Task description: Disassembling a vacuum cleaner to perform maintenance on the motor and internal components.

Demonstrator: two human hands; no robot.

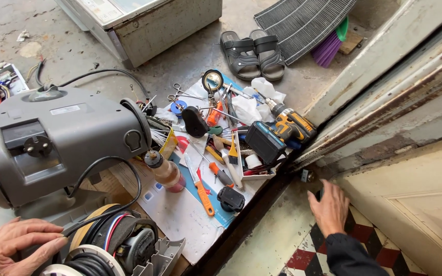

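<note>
Left hand (14, 245): flat, fingers spread, grasping nothing, resting on coiled motor (116, 245) beside grey housing (62, 140). Right hand (330, 209): dark sleeve, reaching to floor by door frame (384, 102), fingertips at small dark object (319, 194); grip not discernible. Between: tools on sheet (180, 214), including drill (285, 128), orange-handled knife (200, 186), bottle (164, 171). Beyond: sandals (251, 51).

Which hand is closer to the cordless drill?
Right. The right hand is on the floor just below the drill; the left hand rests far off by the grey motor housing.

A grey motor housing (62, 140), a yellow-black drill (287, 125), and red-white checkered floor tiles (308, 255).
</note>
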